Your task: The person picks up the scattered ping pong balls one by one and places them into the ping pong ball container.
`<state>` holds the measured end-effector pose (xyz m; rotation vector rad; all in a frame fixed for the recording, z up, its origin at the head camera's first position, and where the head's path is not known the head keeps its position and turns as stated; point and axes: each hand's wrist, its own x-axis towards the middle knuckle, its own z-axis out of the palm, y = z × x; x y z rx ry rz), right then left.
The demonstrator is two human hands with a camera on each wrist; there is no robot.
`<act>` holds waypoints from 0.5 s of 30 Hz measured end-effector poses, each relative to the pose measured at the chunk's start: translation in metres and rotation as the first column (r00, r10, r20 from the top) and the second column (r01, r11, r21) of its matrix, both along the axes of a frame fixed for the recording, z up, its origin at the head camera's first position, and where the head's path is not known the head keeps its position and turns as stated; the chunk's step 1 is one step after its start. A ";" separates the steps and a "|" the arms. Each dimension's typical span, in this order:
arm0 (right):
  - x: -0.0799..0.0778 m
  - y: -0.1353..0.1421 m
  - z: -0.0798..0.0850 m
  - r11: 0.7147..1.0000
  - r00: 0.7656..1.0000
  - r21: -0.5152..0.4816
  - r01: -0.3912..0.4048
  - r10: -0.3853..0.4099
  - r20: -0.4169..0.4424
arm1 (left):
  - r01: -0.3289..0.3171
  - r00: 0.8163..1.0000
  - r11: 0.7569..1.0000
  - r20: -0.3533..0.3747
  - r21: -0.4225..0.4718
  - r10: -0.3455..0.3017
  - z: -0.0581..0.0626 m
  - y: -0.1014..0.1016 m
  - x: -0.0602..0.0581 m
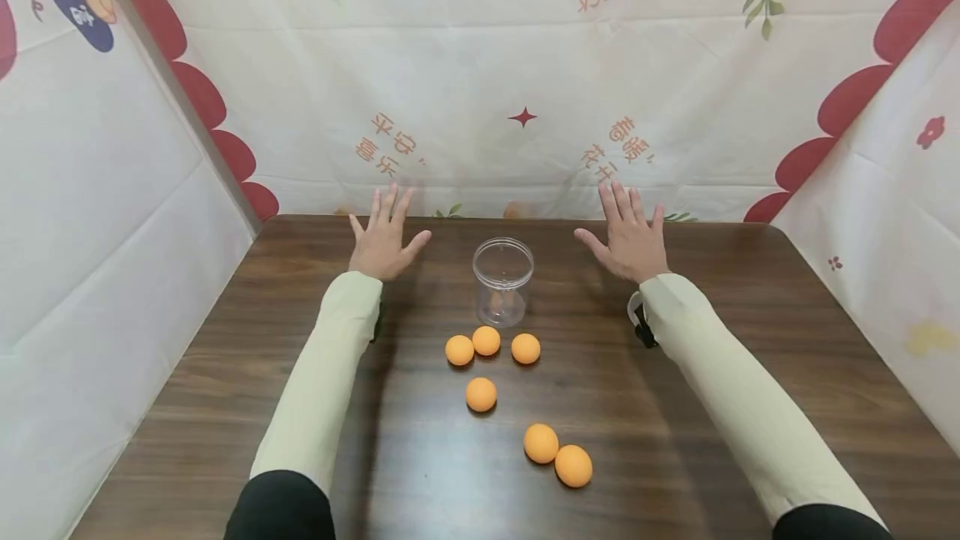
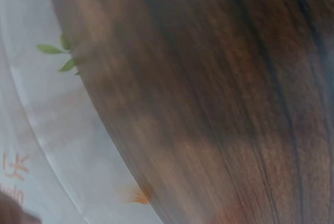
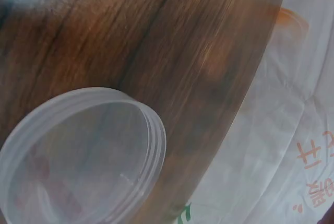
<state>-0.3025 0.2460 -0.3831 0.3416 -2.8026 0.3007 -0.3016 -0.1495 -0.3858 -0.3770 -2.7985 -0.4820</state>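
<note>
A clear plastic jar [image 1: 503, 282] with no lid stands upright near the far part of the table, its round mouth upward. In front of it several orange balls, among them one ball [image 1: 481, 395] on its own and a touching pair with a nearer ball [image 1: 573, 466], lie on the wood. My left hand [image 1: 381, 244] is left of the jar with fingers spread and holds nothing. To the jar's right, my right hand [image 1: 628, 240] is spread likewise, with nothing in it. The right wrist view shows the threaded jar rim [image 3: 151, 130] close up.
The dark wooden table [image 1: 225, 407] ends at a straight far edge just by the fingertips. A white printed cloth [image 1: 480, 82] hangs behind it. Further white cloth walls [image 1: 97, 257] flank the left and right sides.
</note>
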 end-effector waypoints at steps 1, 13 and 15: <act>0.001 -0.001 0.001 1.000 1.000 -0.014 -0.010 0.010 0.013 | 0.025 0.999 0.999 0.025 0.036 -0.026 0.002 -0.003 0.001; 0.028 0.000 0.009 0.968 0.992 -0.228 -0.104 0.116 0.041 | 0.205 0.946 0.962 0.217 0.182 -0.243 0.020 -0.004 0.009; 0.034 0.000 0.006 0.959 0.991 -0.259 -0.118 0.131 0.034 | 0.220 0.937 0.953 0.227 0.207 -0.265 0.022 0.000 0.010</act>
